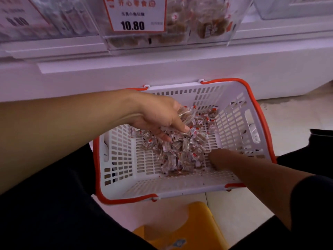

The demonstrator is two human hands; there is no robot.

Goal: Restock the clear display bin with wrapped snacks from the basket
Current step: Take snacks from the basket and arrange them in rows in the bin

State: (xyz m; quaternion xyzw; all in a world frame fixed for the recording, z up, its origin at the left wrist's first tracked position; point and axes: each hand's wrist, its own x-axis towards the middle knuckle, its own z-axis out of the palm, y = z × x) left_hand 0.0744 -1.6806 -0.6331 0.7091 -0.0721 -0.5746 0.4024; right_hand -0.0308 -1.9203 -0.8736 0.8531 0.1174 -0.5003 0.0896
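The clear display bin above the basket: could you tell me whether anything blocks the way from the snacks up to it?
Nothing visible does. The left hand grips wrapped snacks over the basket; the clear display bin sits above on the shelf, with only open space between. Its top opening lies outside the picture, so that part is unknown.

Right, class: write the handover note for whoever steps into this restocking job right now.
Left hand: holds a handful of clear-wrapped brown snacks, just above the pile.
Right hand: down in the pile; its fingers are hidden, grip unclear.
White slotted plastic basket with orange rim: on the floor, pile inside.
Clear plastic display bin: above, partly filled.
Left: carry handfuls up until the basket is empty.
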